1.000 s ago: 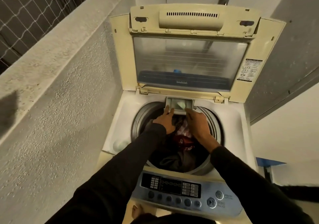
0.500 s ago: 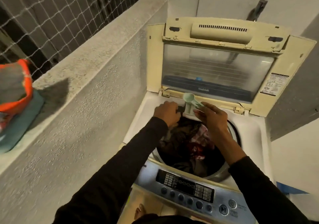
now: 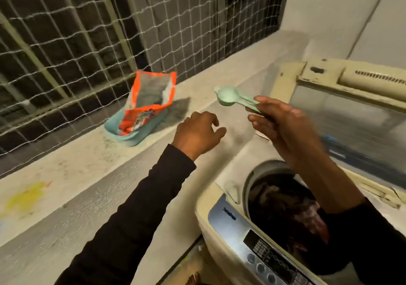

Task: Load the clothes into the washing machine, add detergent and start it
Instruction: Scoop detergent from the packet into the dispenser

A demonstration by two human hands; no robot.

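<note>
The right hand [image 3: 283,126] pinches the handle of a green scoop [image 3: 232,97], with the bowl pointing left toward the bag [image 3: 151,100], probably to take detergent from it. The left hand [image 3: 197,131] holds nothing; its fingers are loosely curled, and it reaches left, perhaps to steady the bag. The bag stands open on the ledge [image 3: 77,164], left and far from the hands, leaning in a blue tray [image 3: 131,138], so its mouth stays up. Near right, the washer [image 3: 222,210] has its lid [image 3: 342,109] raised and dark clothes [image 3: 285,203] in the drum. It is blurred whether the scoop holds powder. The right arm covers part of the drum, and the panel buttons are cut off.
</note>
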